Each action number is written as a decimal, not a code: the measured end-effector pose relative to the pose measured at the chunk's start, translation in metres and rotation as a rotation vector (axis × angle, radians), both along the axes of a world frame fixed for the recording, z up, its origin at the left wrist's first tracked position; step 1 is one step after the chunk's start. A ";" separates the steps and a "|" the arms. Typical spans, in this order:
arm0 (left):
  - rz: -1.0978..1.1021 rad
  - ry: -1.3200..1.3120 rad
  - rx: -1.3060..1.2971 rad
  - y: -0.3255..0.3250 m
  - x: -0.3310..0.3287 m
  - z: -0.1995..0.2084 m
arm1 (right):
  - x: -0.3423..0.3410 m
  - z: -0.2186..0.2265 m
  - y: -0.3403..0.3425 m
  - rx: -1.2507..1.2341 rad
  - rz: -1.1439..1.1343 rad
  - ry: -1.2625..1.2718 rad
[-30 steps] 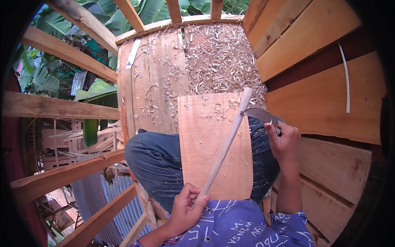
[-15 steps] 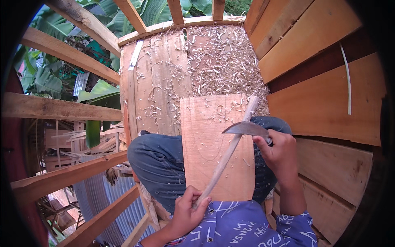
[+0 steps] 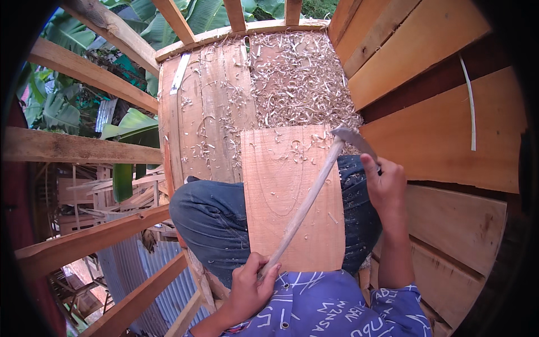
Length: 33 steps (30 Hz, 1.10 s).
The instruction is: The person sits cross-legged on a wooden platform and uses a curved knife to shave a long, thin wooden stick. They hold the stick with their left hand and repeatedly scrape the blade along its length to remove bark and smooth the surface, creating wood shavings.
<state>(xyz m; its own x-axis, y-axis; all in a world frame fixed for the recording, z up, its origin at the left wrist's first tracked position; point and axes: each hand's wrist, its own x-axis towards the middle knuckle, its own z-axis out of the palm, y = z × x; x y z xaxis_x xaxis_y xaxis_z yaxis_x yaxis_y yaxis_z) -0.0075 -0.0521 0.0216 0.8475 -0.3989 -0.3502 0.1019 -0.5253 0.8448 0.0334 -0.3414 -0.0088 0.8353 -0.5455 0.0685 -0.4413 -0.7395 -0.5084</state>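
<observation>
Since half a second ago, the curved knife (image 3: 356, 139) has shifted from across the upper shaft of the wooden stick (image 3: 307, 209) to its far end. That stick slants over a flat board (image 3: 281, 180) on the person's lap, its near end gripped in the closed left hand (image 3: 251, 282); the right hand (image 3: 386, 182) is wrapped around the knife's handle, thumb raised toward the blade. Beyond lies a plank floor (image 3: 216, 121), its right part thick with curled shavings (image 3: 303, 84), walled by boards (image 3: 443, 135) at right. Fingers hide most of the handle and the stick's near tip; dark fisheye edges cut off the surroundings. Wooden rails (image 3: 84, 145) at left stand before broad leaves (image 3: 135, 124) and corrugated sheeting (image 3: 163, 269).
</observation>
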 end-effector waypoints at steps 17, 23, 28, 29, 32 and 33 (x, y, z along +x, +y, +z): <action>-0.054 -0.057 0.087 -0.002 0.009 0.006 | -0.030 0.000 0.033 -0.008 0.340 -0.030; -0.024 -0.050 0.075 -0.004 0.008 0.005 | -0.016 -0.002 0.021 0.030 0.206 -0.012; -0.047 -0.090 0.111 0.001 0.007 0.003 | -0.010 -0.009 0.018 0.135 0.140 0.017; -0.059 -0.054 0.140 -0.001 0.008 0.005 | -0.005 -0.007 -0.005 0.068 0.168 0.089; -0.020 -0.101 0.038 -0.006 0.008 0.006 | -0.010 0.003 0.020 0.237 0.211 -0.049; -0.027 -0.110 0.039 -0.005 0.009 0.006 | -0.016 -0.004 0.026 0.062 0.325 -0.067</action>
<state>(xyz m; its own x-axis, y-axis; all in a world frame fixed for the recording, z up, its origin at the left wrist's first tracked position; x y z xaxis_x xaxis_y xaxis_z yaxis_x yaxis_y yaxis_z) 0.0017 -0.0575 0.0276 0.8707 -0.4103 -0.2711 -0.0054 -0.5591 0.8291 0.0177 -0.3158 -0.0123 0.9609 -0.2564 0.1042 -0.1517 -0.8030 -0.5763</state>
